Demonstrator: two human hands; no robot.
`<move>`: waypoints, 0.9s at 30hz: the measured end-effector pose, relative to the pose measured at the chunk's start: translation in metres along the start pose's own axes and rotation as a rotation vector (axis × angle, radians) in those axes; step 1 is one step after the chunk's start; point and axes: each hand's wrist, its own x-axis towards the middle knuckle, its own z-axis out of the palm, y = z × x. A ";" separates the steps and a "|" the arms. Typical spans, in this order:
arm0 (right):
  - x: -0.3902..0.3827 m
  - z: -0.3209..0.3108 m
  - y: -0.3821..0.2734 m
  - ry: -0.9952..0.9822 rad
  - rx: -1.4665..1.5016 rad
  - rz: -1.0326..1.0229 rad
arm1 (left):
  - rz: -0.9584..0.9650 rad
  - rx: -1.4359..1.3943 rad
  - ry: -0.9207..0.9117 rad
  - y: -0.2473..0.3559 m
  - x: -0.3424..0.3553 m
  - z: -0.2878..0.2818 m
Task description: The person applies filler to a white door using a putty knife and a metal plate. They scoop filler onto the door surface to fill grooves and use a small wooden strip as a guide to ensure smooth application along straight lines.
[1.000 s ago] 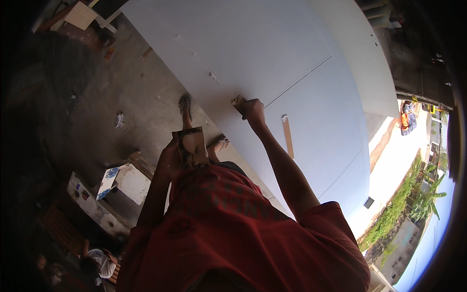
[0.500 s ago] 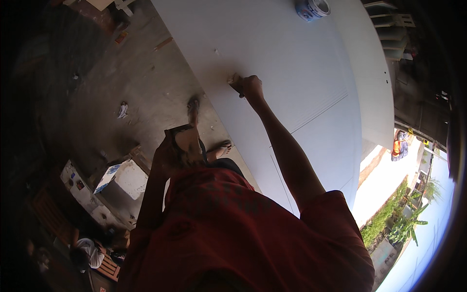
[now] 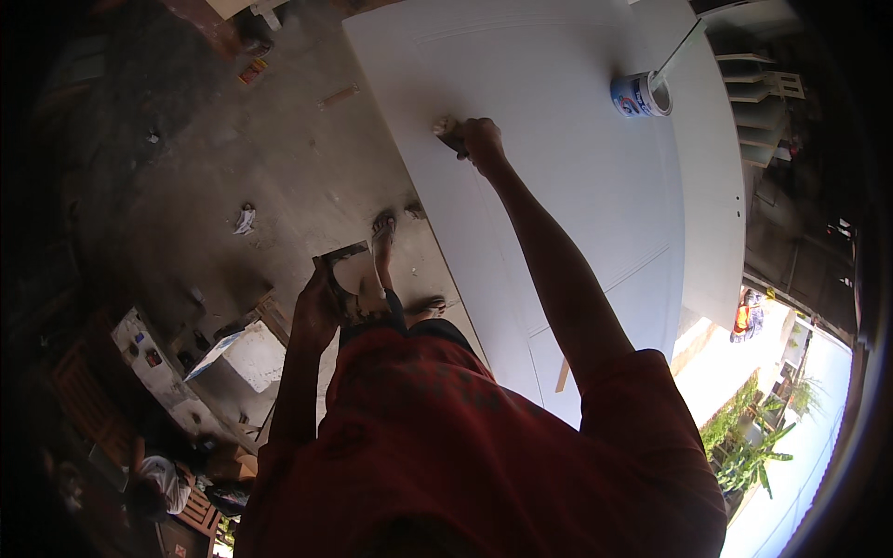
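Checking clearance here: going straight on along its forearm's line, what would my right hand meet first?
The way ahead of your right hand looks free over the white panel, though depth is unclear.

The large panel (image 3: pixel 577 186) is pale bluish white, ruled with thin grey lines; the bucket (image 3: pixel 635 96) is blue and white with a printed design, the scraper (image 3: pixel 453 141) dark with a cream smear, and the board (image 3: pixel 366 305) dark brown with beige patches. The T-shirt (image 3: pixel 419 446) is deep red with faint darker lettering, the floor (image 3: pixel 307 177) mottled grey-brown. A slatted bench (image 3: pixel 88 402) is reddish brown, the plants (image 3: pixel 753 453) bright green, the sky (image 3: pixel 802 465) pale blue.
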 end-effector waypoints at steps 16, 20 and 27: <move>0.107 -0.011 -0.132 0.171 0.497 0.338 | 0.035 -0.036 -0.013 0.056 0.019 -0.012; 0.107 -0.009 -0.132 0.182 0.511 0.367 | 0.039 -0.046 -0.023 0.062 0.020 -0.012; 0.087 -0.017 -0.121 -0.024 0.705 0.130 | 0.027 -0.081 -0.001 0.060 0.028 -0.015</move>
